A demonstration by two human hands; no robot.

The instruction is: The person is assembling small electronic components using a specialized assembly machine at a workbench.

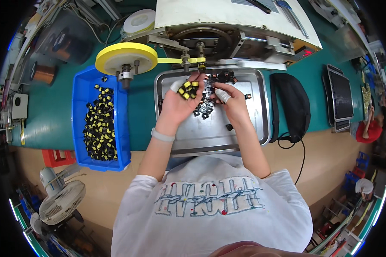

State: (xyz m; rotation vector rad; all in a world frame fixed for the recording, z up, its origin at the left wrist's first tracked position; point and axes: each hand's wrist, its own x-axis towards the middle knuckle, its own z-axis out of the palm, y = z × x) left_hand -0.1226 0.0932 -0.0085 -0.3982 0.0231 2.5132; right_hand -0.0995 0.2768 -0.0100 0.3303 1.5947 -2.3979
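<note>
Yellow-banded black parts [188, 90] sit heaped in my cupped left hand [176, 106] over the steel tray [210, 135] near its far edge, where a tilted palm could spill them; whether my right hand [233, 102], fingers bent, pinches anything, I cannot tell.

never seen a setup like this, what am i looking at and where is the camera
There is no robot here: a person is working bare-handed, seen through a wide fisheye camera worn on the head, so straight edges look bent. The left hand cups a small heap of yellow-banded parts. The right hand is over a metal tray near loose dark parts; whether it pinches one is unclear. Ahead stands a machine, with a yellow tape roll by it. To the left, a blue bin holds many more yellow-banded parts.
</note>
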